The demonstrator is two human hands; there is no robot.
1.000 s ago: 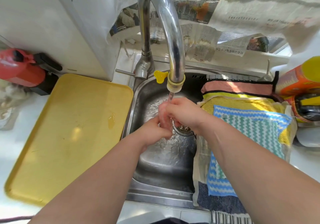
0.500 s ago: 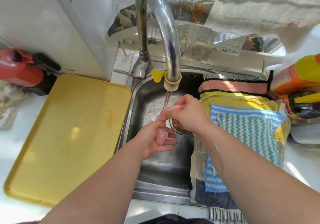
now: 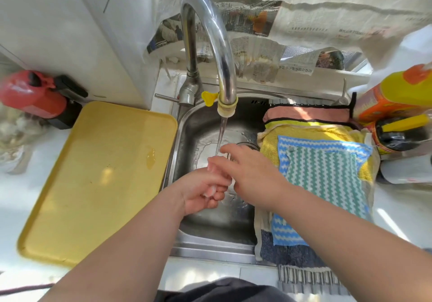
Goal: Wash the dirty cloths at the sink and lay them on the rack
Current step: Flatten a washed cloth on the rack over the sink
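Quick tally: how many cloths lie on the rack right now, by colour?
Pink cloth: 1
Yellow cloth: 1
Blue-green zigzag cloth: 1 (possibly two layered; cannot tell)
Dark blue cloth: 1
Total: 4 that I can tell apart

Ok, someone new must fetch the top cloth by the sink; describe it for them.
Find the steel sink under the tap. On the pile of cloths over its right side, the zigzag cloth lies uppermost. Unlike the plain yellow cloth and pink cloth, it has green-and-white zigzags framed in blue.
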